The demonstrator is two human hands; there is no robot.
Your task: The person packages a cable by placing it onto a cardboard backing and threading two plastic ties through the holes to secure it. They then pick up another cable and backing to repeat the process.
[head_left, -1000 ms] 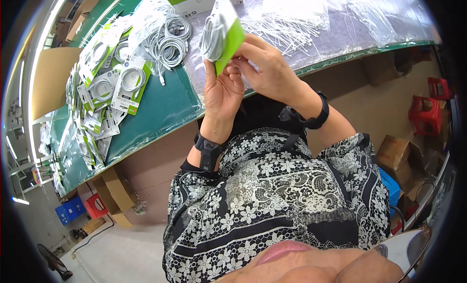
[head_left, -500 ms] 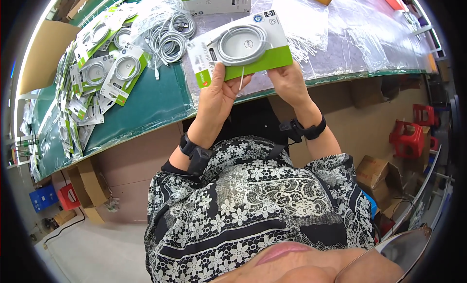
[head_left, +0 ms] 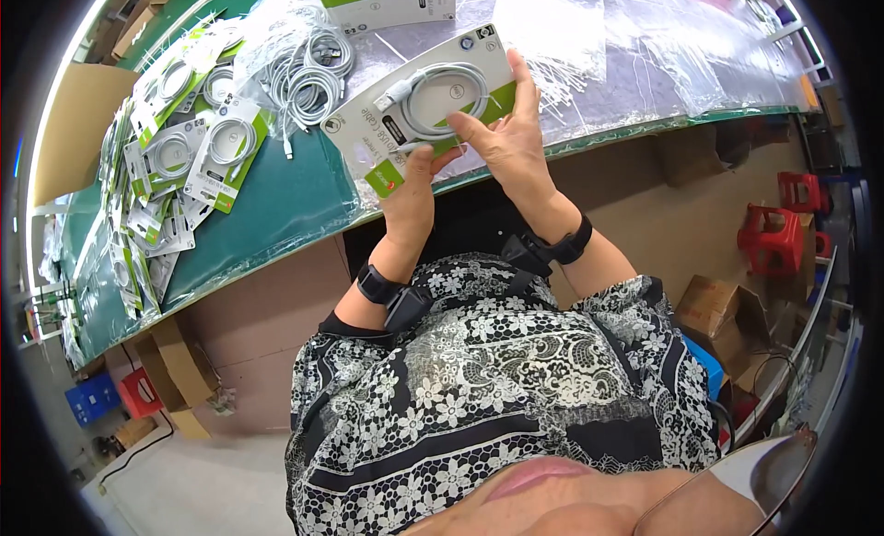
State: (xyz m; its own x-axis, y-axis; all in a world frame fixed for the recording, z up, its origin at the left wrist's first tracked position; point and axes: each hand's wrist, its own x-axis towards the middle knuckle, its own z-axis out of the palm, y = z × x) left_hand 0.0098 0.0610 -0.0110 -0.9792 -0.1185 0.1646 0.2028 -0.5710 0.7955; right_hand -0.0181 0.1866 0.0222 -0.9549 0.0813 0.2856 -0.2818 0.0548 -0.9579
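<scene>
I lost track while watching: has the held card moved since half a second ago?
Yes. The held card's left end has swung nearer the table's front edge in this view.

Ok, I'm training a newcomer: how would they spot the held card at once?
Find the green table, then the left hand and right hand at its near edge. Between them is the card, white and green with a coiled grey cable. Unlike the cards piled at left, it is held up.
</scene>
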